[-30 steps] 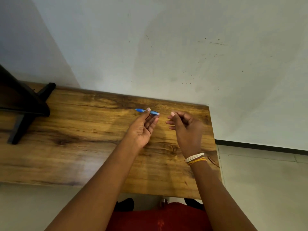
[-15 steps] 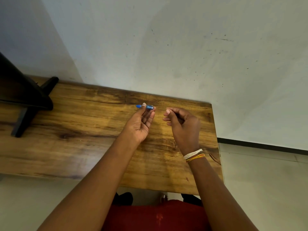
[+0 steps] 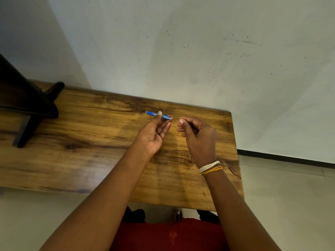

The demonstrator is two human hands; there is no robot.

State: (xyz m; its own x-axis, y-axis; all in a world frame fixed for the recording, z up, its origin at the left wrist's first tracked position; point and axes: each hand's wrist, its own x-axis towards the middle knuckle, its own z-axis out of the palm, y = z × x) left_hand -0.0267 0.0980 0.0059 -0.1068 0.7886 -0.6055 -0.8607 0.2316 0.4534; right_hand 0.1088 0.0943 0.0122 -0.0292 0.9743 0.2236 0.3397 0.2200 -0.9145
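My left hand (image 3: 154,134) pinches a blue pen (image 3: 165,116) between thumb and fingertips, holding it roughly level above the wooden table (image 3: 81,142). The pen's tip points left and its open end faces my right hand. My right hand (image 3: 197,136) hovers just right of the pen with its fingers curled and thumb pressed to the forefinger. Whether it pinches some small part I cannot tell. Thread bands circle my right wrist.
A black stand (image 3: 27,107) with angled feet sits at the table's far left. A pale wall (image 3: 199,51) runs behind the table. The table's right edge (image 3: 235,151) lies close to my right hand, with floor tiles (image 3: 290,196) beyond.
Both hands stay close together over the table. The pen has turned slightly in my left hand, and the view has shifted a little.
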